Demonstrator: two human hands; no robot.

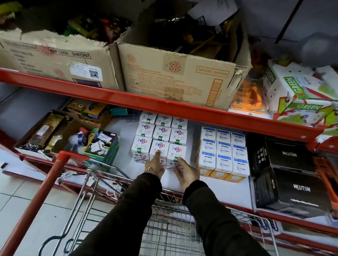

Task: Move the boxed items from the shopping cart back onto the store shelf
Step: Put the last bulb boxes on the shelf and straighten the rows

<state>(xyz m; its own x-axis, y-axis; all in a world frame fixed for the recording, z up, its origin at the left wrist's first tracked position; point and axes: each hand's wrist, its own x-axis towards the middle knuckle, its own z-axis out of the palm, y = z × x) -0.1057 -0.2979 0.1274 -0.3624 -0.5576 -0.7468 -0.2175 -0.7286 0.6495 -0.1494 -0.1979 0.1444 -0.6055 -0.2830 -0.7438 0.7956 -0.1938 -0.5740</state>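
1. The white Nippo boxes (pixel 161 136) are seen stacked in a three-by-three block on the white lower shelf (pixel 180 180), slightly above the frame centre, under the red shelf beam (pixel 126 99).
2. The front middle box (pixel 159 152) is touched by the extended index finger of the left hand (pixel 156 166), the remaining fingers being curled in; nothing is grasped by it.
3. The front right box (pixel 176 155) is met at its lower front by the fingertips of the right hand (pixel 186 173), which is held flat and spread, palm turned inward, gripping nothing.
4. A bracelet (pixel 152 170) is worn at the left wrist, and both arms are covered by dark sleeves (pixel 213 227).
5. At 3 o'clock from the Nippo block, a second block of white-and-blue Wipro boxes (pixel 224 151) is arranged, well apart from it by a strip of bare shelf.
6. Further toward 3 o'clock, black Neuton boxes (pixel 292 186) are stacked.
7. At 9 o'clock from the Nippo block, an open carton of mixed goods (pixel 63 134) is placed.
8. At 6 o'clock, the wire shopping cart (pixel 176 238) with its red handle (pixel 45 199) is positioned beneath the arms; its basket floor appears bare where visible.
9. At 12 o'clock, worn cardboard cartons (pixel 178 72) are kept on the upper shelf.
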